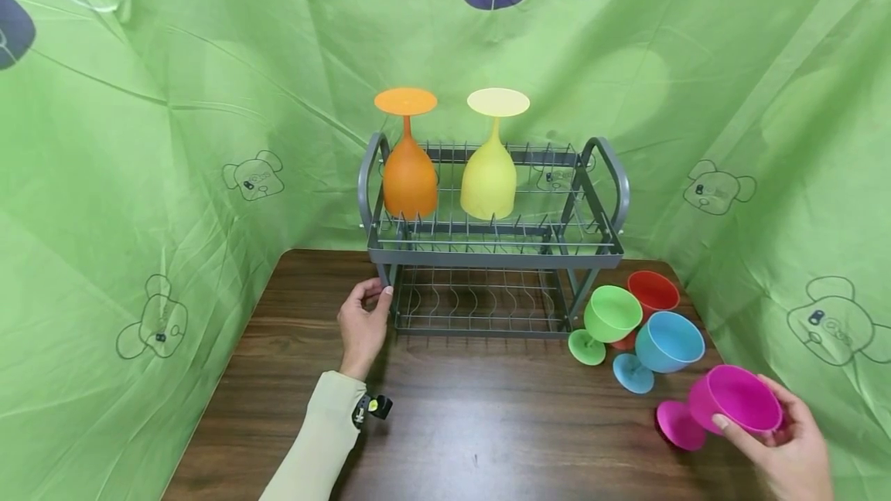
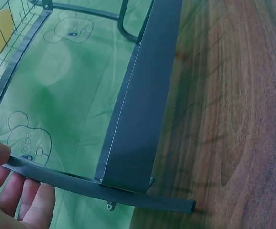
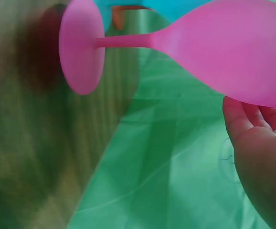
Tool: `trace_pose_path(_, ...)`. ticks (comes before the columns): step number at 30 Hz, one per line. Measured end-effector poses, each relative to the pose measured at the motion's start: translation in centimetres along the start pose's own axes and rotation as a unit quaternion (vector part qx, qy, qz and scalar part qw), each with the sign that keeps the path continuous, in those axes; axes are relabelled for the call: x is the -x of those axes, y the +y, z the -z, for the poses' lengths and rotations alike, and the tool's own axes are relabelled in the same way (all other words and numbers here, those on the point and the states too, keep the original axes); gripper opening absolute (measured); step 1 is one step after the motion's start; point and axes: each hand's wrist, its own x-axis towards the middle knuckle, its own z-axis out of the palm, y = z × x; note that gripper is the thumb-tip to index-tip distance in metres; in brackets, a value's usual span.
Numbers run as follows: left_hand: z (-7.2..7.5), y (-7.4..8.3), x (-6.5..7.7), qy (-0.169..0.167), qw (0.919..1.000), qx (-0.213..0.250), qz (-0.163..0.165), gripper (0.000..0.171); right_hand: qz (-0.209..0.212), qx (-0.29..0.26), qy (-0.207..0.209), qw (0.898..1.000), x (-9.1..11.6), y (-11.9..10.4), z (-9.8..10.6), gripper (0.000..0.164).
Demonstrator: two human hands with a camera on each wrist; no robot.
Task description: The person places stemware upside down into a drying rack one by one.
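My right hand [image 1: 786,439] grips the bowl of a magenta goblet [image 1: 736,400] at the table's right side, thumb in front and fingers behind. In the right wrist view the goblet's round foot [image 3: 82,47] hangs close over the wood. My left hand [image 1: 365,323] holds the front left leg of a grey two-tier dish rack [image 1: 494,260], with thumb and fingers about the bar [image 2: 61,179]. On the rack's upper tier an orange goblet [image 1: 411,180] and a yellow goblet [image 1: 489,180] stand upside down, feet up.
Right of the rack stand a green goblet [image 1: 612,314], a red goblet [image 1: 654,292] and a blue goblet [image 1: 670,342], upright and close together. Under everything lies a dark wooden table [image 1: 480,424]. Green printed cloth [image 1: 153,199] hangs around its back and sides.
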Motion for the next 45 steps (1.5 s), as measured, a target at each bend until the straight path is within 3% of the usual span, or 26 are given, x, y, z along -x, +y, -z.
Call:
trace_pose_path(9, 0.4, 0.3, 0.0, -0.002, 1.0, 0.004, 0.002, 0.023, 0.032, -0.019, -0.018, 0.999, 0.4, -3.5, -1.4, 0.085)
trace_pose_path(17, 0.6, 1.1, 1.4, -0.001, 0.9995, 0.026, 0.016, 0.024, 0.058, -0.053, -0.046, 0.996, 1.8, -7.0, -4.6, 0.09)
trace_pose_path(23, 0.9, 2.8, 2.7, -0.02, 0.9989, 0.043, 0.007, 0.028, 0.082, -0.04, -0.111, 0.99, 2.0, -9.0, -7.2, 0.092)
trace_pose_path(28, 1.0, 4.5, 3.8, -0.046, 0.9981, 0.039, -0.012, 0.026, 0.099, 0.013, -0.145, 0.984, 1.7, -10.5, -9.5, 0.096)
trace_pose_path(30, 1.0, 5.2, 4.2, -0.059, 0.9973, 0.043, -0.01, 0.025, 0.123, 0.053, -0.158, 0.978, 1.6, -10.9, -10.4, 0.098)
trace_pose_path(34, 1.0, 6.6, 5.1, -0.092, 0.9941, 0.057, -0.002, 0.028, 0.176, 0.131, -0.198, 0.955, 1.2, -12.1, -12.3, 0.1)
trace_pose_path(39, 0.6, 8.1, 6.5, -0.129, 0.9888, 0.074, -0.013, 0.027, 0.215, 0.21, -0.243, 0.922, 0.8, -13.6, -14.9, 0.095)
trace_pose_path(45, -0.3, 9.9, 8.5, -0.171, 0.9811, 0.088, -0.028, 0.034, 0.23, 0.304, -0.29, 0.878, 0.5, -15.4, -18.1, 0.096)
